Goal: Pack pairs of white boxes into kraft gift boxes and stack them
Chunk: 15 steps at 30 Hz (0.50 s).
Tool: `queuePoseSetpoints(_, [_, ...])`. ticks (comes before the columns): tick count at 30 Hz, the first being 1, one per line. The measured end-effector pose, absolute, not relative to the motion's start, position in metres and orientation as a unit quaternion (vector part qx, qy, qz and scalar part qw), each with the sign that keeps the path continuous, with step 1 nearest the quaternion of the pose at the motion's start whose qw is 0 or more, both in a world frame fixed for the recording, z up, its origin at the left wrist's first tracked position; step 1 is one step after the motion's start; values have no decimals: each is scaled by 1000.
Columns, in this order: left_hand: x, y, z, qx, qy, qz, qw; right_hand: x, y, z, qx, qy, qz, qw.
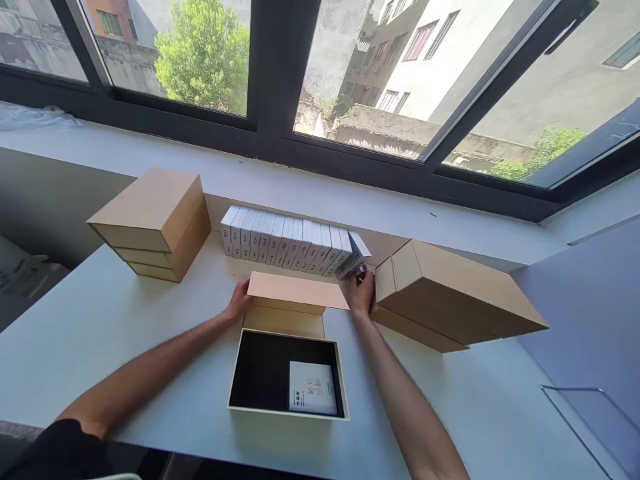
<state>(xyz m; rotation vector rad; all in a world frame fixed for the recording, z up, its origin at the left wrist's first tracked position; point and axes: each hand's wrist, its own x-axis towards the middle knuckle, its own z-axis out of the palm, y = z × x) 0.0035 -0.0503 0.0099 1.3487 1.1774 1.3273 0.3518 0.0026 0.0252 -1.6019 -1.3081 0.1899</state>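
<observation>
An open cardboard gift box (233, 373) with a black lining stands in front of me, and a small white printed box (313, 388) lies flat in its right side. Its hinged lid (297, 288) is folded back away from me. My left hand (239, 301) holds the lid's left edge, with the fingertips partly hidden behind it. Behind the lid runs a row of thin white boxes (285, 241) standing upright. My right hand (361, 291) has its fingers curled at the lower end of the rightmost thin box (354, 255), which leans to the right.
Stacked closed cardboard boxes (150, 200) stand at the left of the white table (165, 393). More closed cardboard boxes (465, 293) are piled at the right, close beside my right hand. A window ledge (320, 183) borders the back, and a thin metal frame (573, 389) stands at far right.
</observation>
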Motion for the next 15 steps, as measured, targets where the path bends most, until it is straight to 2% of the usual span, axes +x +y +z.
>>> queuePoseSetpoints(6, [5,-48,10,549,460,554,426,343,-48,23,-686,-545,24,482])
queuePoseSetpoints(12, [4,-49,11,542,440,565,440,353,-174,38,-714,-554,25,427])
queuePoseSetpoints(15, [2,-49,10,545,429,572,438,362,-229,63,-699,-562,-30,441])
